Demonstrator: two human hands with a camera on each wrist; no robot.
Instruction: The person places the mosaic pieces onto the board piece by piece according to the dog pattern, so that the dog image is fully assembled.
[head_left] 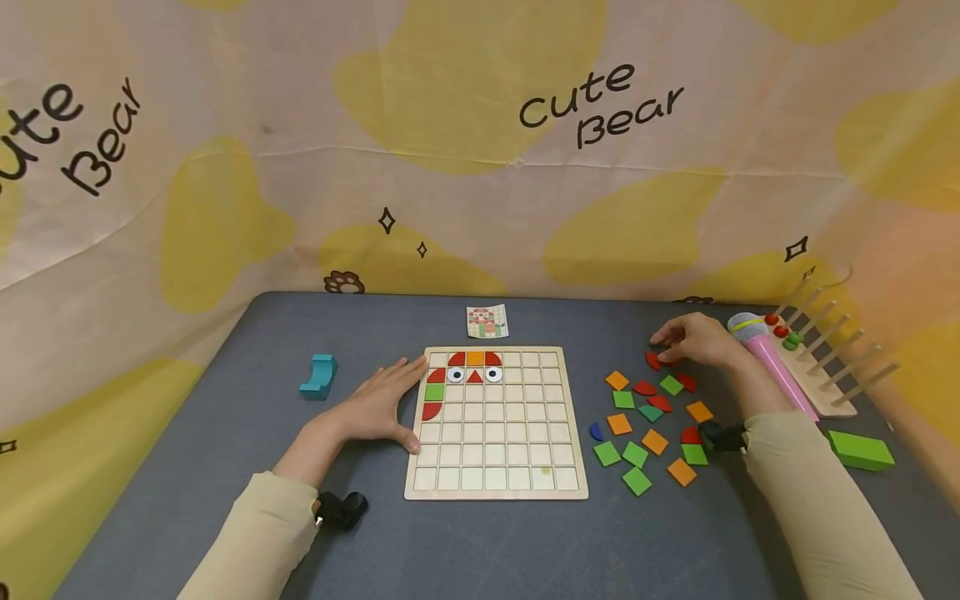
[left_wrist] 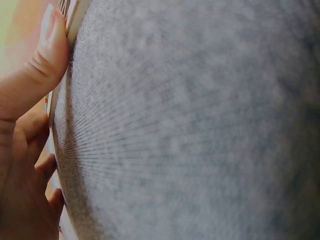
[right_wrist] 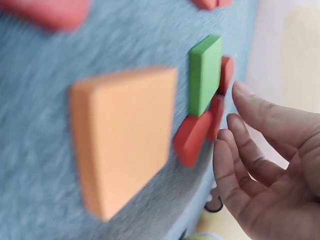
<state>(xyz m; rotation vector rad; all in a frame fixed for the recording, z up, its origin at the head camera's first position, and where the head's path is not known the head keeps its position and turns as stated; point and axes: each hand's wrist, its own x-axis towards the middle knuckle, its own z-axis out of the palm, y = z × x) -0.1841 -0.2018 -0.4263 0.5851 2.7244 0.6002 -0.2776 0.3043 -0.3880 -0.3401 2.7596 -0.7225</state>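
Observation:
A pale wooden grid board (head_left: 495, 500) lies in the middle of the table. Its upper left cells hold red quarter-rounds, orange and green squares, a red triangle and two eye pieces (head_left: 492, 375). My left hand (head_left: 378, 404) rests along the board's left edge, fingers and thumb spread; the left wrist view shows the thumb (left_wrist: 47, 55) at the rim. At the far end of the loose pieces, my right hand (head_left: 697, 340) hovers close by a red piece (head_left: 652, 360). In the right wrist view its thumb and fingers are apart, with nothing between them, beside red pieces (right_wrist: 192, 137) and a green square (right_wrist: 206, 75).
A small pattern card (head_left: 487, 321) lies behind the board. To the left stands a teal curved block (head_left: 319, 377). On the right are scattered orange and green squares (head_left: 637, 481), a pink microphone (head_left: 776, 371), a peg stand (head_left: 840, 407) and a green block (head_left: 861, 450).

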